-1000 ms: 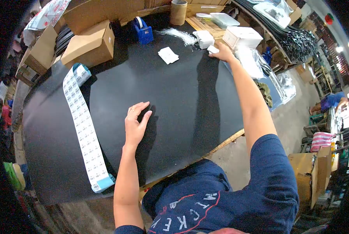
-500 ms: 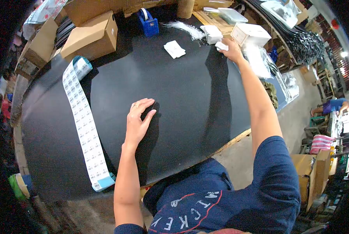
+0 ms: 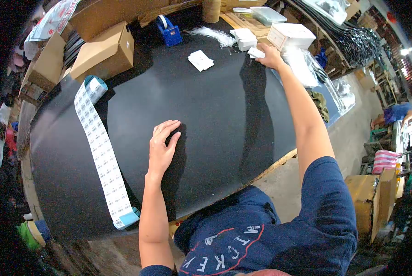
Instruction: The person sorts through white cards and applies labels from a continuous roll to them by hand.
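Observation:
My right hand (image 3: 271, 57) reaches to the far right of the black table (image 3: 206, 110), its fingers closed on a few small white cards (image 3: 255, 53). Just beyond it stand a stack of white cards (image 3: 243, 39) and a white box (image 3: 292, 36). A loose little pile of white cards (image 3: 200, 60) lies to the left of these. My left hand (image 3: 162, 143) hovers at or rests on the table's middle, fingers stretched and thumb apart, with nothing in it. Left of it runs a long strip of printed labels (image 3: 100, 149), curled at its far end.
A blue tape dispenser (image 3: 170, 35) stands at the back beside thin clear plastic strands (image 3: 211, 36). An open cardboard box (image 3: 105, 53) sits at the back left. Plastic bags (image 3: 302, 69) lie along the right edge. Another person (image 3: 397, 112) is far off at the right.
The view has shifted slightly. My right hand has drawn the white cards a little nearer and they show more clearly. My left hand keeps its pose.

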Demonstrator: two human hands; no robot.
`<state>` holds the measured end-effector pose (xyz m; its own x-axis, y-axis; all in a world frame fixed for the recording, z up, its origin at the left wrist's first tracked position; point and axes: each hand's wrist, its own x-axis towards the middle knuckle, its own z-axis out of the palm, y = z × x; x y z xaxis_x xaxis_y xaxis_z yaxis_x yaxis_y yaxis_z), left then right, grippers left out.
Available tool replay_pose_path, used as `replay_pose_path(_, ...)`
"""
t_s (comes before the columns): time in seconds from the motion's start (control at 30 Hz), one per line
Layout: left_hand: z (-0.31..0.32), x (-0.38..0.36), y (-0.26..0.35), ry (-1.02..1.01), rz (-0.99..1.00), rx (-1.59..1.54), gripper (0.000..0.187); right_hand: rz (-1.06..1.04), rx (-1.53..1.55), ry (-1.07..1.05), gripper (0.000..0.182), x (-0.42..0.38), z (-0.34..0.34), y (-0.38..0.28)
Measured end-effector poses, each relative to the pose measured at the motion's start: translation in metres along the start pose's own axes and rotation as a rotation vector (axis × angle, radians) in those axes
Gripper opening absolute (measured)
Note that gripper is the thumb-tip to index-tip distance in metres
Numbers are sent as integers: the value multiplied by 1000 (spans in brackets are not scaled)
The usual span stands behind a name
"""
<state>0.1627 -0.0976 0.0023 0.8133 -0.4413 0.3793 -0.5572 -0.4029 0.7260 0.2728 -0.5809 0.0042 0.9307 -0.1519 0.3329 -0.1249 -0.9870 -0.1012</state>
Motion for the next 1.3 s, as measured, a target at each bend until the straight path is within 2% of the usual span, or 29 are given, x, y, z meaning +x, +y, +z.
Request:
replay_pose_path(0.13, 1, -1, 1, 5, -2, 6, 27, -18, 53, 10, 56, -3, -11, -1)
replay_pose_path(0.23, -1, -1, 4, 28, -13, -10, 27, -59, 253, 99, 56, -11, -19, -14)
replay_pose_path(0.3, 1, -1, 4, 102, -4, -32, 35, -84, 387, 292, 56, -32, -15, -33)
replay_pose_path(0.33, 3, -3, 6, 111, -123, -211, 49, -47, 572, 269, 59, -47, -25, -60)
replay_pose_path(0.37, 2, -2, 15, 153, -166, -391, 53, 151, 640, 113, 61, -68, -53, -103)
replay_pose_path(0.4, 1, -1, 25, 190, -216, -570, 57, 39, 686, 162, 57, -84, -50, -128)
replay_pose_path(0.43, -1, -1, 26, 206, -171, -628, 59, -13, 760, 252, 48, -98, -34, -153)
replay_pose_path(0.47, -1, -2, 26, 219, -131, -695, 60, 17, 912, 123, 45, -115, -50, -187)
replay_pose_path(0.53, 3, -5, 24, 191, -154, -746, 66, -50, 1037, 55, 53, -137, -31, -238)
replay_pose_path(0.57, 4, -7, 14, 171, -192, -828, 66, 130, 1192, -169, 54, -149, -56, -268)
replay_pose_path(0.63, 9, -11, -1, 143, -307, -974, 68, -24, 1276, -23, 56, -167, -40, -310)
replay_pose_path(0.73, 1, -12, 16, 134, -433, -1082, 63, -199, 1053, 187, 53, -183, -20, -345)
replay_pose_path(0.8, 1, -6, 36, 223, -402, -918, 57, -134, 1163, 122, 54, -188, -20, -349)
replay_pose_path(0.9, 4, -9, 32, 187, -407, -974, 53, -123, 1246, 338, 57, -186, -17, -353)
replay_pose_path(0.93, 4, -11, 26, 179, -440, -1006, 53, -115, 1234, 341, 57, -185, -20, -351)
replay_pose_path(1.0, 2, -16, 13, 176, -490, -1037, 51, -65, 1329, 194, 60, -186, -26, -349)
replay_pose_path(1.07, -1, -18, -5, 198, -578, -1079, 50, -142, 1278, 273, 63, -187, -23, -349)
replay_pose_path(1.13, -1, -14, -6, 181, -521, -1057, 53, -196, 1198, 275, 63, -187, -22, -350)
replay_pose_path(1.2, -4, -14, -3, 271, -670, -1039, 52, -260, 1222, 254, 67, -187, -17, -347)
replay_pose_path(1.27, -14, -18, -35, 240, -684, -1068, 52, -368, 1106, 287, 73, -192, -24, -342)
replay_pose_path(1.3, -20, -15, -39, 234, -686, -1046, 52, -422, 1102, 185, 84, -191, -22, -342)
